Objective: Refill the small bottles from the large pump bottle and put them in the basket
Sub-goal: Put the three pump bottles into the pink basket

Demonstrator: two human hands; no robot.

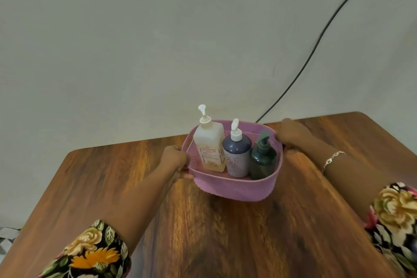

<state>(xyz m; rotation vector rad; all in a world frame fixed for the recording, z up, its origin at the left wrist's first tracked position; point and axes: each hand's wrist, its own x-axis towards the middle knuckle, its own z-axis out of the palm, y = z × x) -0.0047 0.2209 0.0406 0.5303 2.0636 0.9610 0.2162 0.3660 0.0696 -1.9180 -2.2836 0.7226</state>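
Note:
A pink mesh basket [234,186] sits on the wooden table near its far edge. Inside it stand three bottles: a large whitish pump bottle [209,146] at the left, a purple bottle with a white pump [237,156] in the middle, and a dark green pump bottle [262,158] at the right. My left hand [174,159] grips the basket's left handle. My right hand [292,134] grips its right end, fingers curled over the rim.
The wooden table [203,232] runs from the wall toward me, with rounded far corners. A black cable [316,45] hangs down the pale wall behind the basket's right side. Floral sleeves cover both my forearms near the lower corners.

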